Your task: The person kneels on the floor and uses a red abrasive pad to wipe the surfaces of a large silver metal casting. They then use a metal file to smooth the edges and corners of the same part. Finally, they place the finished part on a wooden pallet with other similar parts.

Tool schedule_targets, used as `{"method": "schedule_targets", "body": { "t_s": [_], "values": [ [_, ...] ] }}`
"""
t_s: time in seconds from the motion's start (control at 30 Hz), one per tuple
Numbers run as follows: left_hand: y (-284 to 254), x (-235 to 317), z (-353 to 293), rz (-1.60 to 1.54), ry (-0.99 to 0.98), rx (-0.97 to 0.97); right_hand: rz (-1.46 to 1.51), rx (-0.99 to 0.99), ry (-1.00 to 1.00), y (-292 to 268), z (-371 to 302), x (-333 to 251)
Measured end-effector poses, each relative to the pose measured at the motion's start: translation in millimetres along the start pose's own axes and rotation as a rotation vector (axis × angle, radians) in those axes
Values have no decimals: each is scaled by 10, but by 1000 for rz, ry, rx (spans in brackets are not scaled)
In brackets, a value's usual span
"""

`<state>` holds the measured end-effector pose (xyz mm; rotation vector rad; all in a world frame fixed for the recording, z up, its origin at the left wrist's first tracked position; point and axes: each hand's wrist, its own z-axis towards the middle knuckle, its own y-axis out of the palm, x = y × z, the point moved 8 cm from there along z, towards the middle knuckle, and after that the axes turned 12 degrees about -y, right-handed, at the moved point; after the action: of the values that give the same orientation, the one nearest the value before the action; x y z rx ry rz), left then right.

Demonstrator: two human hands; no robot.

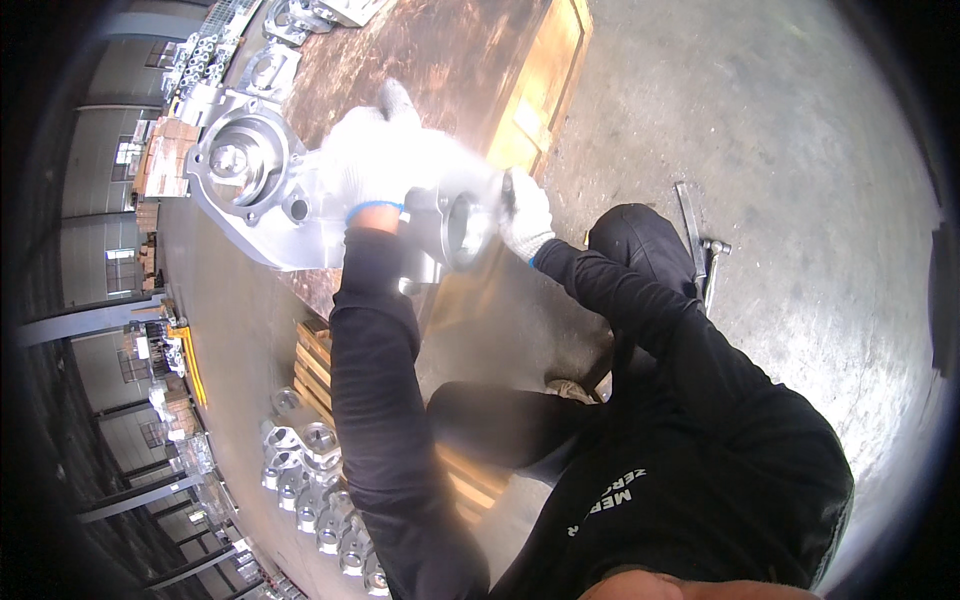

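A large silver-grey metal casting (330, 215) lies on a worn wooden bench top (440, 60). It has a wide round bore at its left end and a smaller round opening at its near right. My left hand (375, 150), in a white knitted glove, is laid over the casting's middle and grips it; glare washes out most of its fingers. At the casting's right end is my right hand (526, 218), also gloved in white. Its fingers are curled in beside a small dark patch, and what they hold cannot be made out.
More castings (265, 70) stand at the bench's far left. Several others (320, 500) are lined up on the floor at lower left, near a wooden pallet (312, 365). A hammer (713, 262) and a long flat metal bar (690, 225) lie on the concrete floor by my knee.
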<state>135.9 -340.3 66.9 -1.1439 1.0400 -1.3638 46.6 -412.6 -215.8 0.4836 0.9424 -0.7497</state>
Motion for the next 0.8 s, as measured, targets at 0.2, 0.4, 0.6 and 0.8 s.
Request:
{"method": "schedule_targets", "body": {
  "t_s": [0.2, 0.4, 0.6, 0.8],
  "values": [
    [3, 8, -10, -35, 70, 79, 72, 1, 179, 13, -73, -65],
    [40, -35, 35, -79, 0, 44, -173, -69, 88, -84, -64, -368],
    [88, -38, 77, -80, 11, 42, -310, -111, -69, -152, -287, -700],
    [113, -45, 114, -96, 51, 59, -254, -185, -73, -233, -519, -882]
  ]
}}
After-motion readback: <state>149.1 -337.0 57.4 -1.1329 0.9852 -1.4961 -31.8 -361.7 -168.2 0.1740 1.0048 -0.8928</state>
